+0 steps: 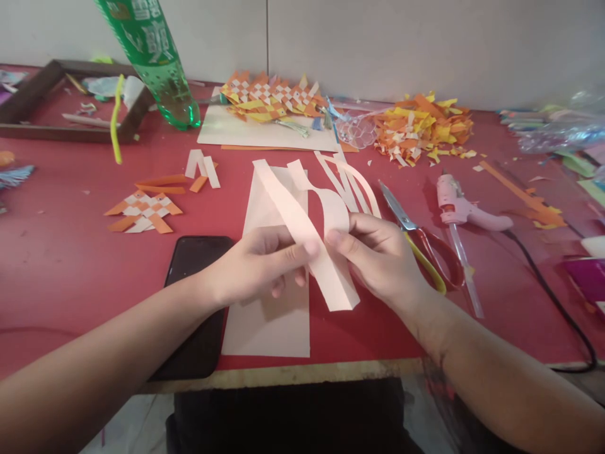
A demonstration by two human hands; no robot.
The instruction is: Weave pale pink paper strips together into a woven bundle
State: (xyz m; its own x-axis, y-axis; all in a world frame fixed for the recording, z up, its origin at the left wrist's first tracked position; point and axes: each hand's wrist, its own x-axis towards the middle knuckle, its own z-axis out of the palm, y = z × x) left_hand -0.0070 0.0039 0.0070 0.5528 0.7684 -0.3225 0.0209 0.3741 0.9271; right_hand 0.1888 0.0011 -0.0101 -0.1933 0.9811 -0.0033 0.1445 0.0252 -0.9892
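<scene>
Above the table's front edge, a pale paper strip (pixel 288 202) is bent back on itself, with its fold toward me. My left hand (pixel 265 258) pinches one length of it between thumb and fingers. The other, curling length is gripped by my right hand (pixel 378 255), thumb on top. Beneath them lies a pale paper sheet (pixel 269 328). More thin paper strips (pixel 350 186) rest just behind my right hand. To the left sits a woven orange and white paper fish (pixel 144 211), beside short folded strips (pixel 202 169).
A black phone (pixel 193 340) lies under my left forearm. Scissors (pixel 416 236) and a pink glue gun (pixel 467 205) are at right, its cord trailing forward. Behind stand a green bottle (pixel 155 69), a brown frame (pixel 28 129), woven fish (pixel 274 98) and a pile of paper scraps (pixel 420 129).
</scene>
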